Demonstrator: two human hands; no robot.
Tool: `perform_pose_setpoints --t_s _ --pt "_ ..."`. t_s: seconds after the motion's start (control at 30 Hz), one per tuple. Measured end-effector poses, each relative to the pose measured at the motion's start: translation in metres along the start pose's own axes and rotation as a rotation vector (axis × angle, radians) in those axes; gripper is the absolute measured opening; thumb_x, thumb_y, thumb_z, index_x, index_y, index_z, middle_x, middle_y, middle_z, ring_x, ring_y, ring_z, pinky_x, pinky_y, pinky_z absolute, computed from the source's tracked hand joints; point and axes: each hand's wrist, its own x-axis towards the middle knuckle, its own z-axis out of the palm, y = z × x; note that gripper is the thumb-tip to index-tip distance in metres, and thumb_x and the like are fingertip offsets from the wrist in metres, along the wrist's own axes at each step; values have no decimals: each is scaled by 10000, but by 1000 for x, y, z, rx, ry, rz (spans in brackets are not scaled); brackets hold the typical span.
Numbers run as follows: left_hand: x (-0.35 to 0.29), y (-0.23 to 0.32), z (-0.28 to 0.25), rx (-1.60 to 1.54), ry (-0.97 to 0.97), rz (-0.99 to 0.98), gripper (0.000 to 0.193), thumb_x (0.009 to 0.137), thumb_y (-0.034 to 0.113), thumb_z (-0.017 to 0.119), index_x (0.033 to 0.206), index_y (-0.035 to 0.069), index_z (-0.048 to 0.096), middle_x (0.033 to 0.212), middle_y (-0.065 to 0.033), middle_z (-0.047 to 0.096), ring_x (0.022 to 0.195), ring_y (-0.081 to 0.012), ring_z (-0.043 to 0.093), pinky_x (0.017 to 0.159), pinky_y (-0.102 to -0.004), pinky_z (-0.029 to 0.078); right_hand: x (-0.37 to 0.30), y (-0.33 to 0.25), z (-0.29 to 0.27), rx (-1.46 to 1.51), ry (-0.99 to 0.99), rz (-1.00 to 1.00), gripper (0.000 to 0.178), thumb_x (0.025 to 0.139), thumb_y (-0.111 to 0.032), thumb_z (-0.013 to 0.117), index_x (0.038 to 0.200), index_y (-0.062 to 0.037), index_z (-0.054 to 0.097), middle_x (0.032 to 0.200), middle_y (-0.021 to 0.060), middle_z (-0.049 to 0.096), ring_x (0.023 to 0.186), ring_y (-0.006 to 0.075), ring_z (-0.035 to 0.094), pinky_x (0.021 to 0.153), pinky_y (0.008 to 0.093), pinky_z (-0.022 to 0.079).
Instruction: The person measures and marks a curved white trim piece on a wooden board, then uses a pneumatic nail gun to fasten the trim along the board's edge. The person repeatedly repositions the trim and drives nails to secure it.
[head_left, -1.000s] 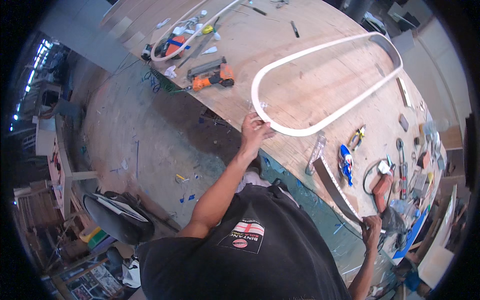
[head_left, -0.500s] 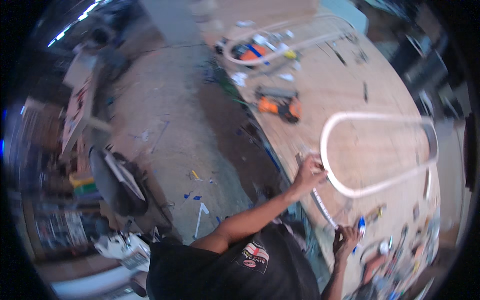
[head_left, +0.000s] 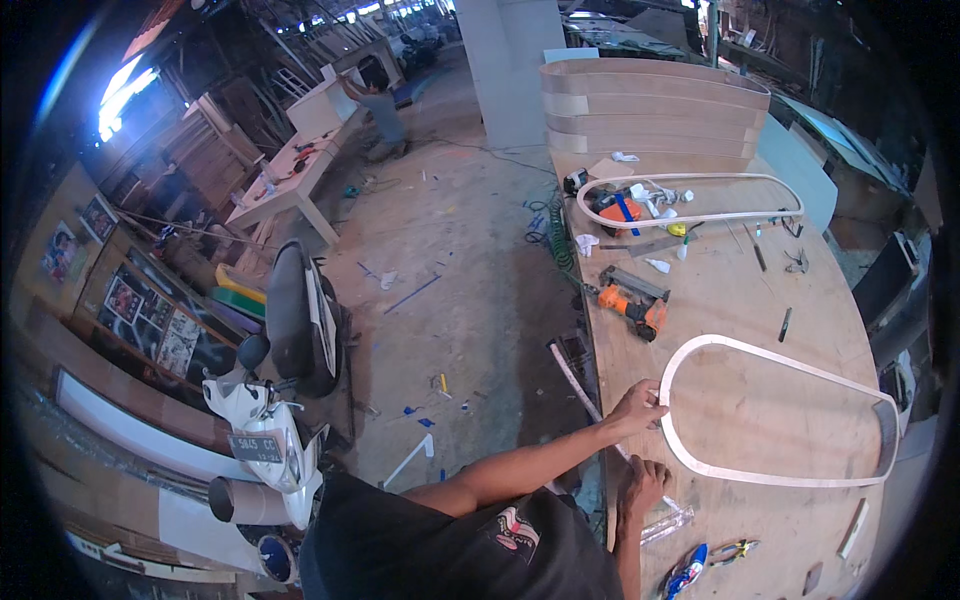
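A pale, elongated oval frame (head_left: 700, 464) lies on the plywood worktable (head_left: 770, 520), its rounded end towards me. My left hand (head_left: 636, 411) is closed at that end, fingertips and thumb on the rim. A long thin pale strip (head_left: 575, 382) runs along the table's left edge, beneath my left forearm, its far end sticking out over the floor. Lower down, my right hand (head_left: 646, 487) has its fingers curled at the strip's near end; the grip itself is partly hidden. Crumpled clear plastic wrap (head_left: 668, 524) lies beside the right hand.
An orange nail gun (head_left: 632, 304), a second oval frame (head_left: 700, 219) and a tall curved wooden shell (head_left: 660, 110) stand farther along the table. Pliers (head_left: 735, 552) and a blue-and-white tube (head_left: 687, 572) lie nearby. Left are a parked scooter (head_left: 270, 440) and a distant person (head_left: 380, 110).
My right hand has come in close to my left. The strip, earlier stretched between both hands, now extends outward past the left hand over the floor. The view has tilted up.
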Motion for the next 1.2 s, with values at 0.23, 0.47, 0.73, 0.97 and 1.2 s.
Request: perform_pose_setpoints --t_s 0.23,0.47,0.73,0.97,1.2 --pt "-3 -19 1 55 57 -17 547 966 73 750 1461 18 525 1083 -106 695 912 -197 735 716 -323 649 -5 21 12 22 9 -38 293 882 -114 633 1118 -124 805 1010 113 768 1090 333 661 1086 514 408" --pt "-5 -38 -1 42 75 -16 656 929 -9 736 1520 2 451 1090 -115 704 914 -190 722 723 -322 624 -4 31 8 -51 -40 38 263 925 -145 624 1131 -150 787 1078 117 775 1121 354 658 1106 550 393" --pt "-16 -35 2 145 25 73 968 831 -87 786 1660 97 322 1080 -103 706 943 -184 714 825 -330 600 -13 38 3 32 33 76 233 853 -160 699 1060 -180 806 1036 78 737 1164 350 647 1191 612 359" --pt "-27 -36 -15 724 -122 187 1018 595 84 988 1525 140 578 1324 -145 620 1231 -250 636 950 -403 559 -21 50 14 40 99 15 301 830 -139 764 1126 -171 806 1079 101 732 1149 342 648 1183 592 346" --pt "-39 -3 -28 1101 -278 246 1100 659 208 984 1622 219 453 1517 -109 581 1448 -358 511 1233 -607 269 -24 48 9 27 53 23 431 900 -153 740 1330 -134 725 1305 156 708 1306 391 588 1221 614 311"
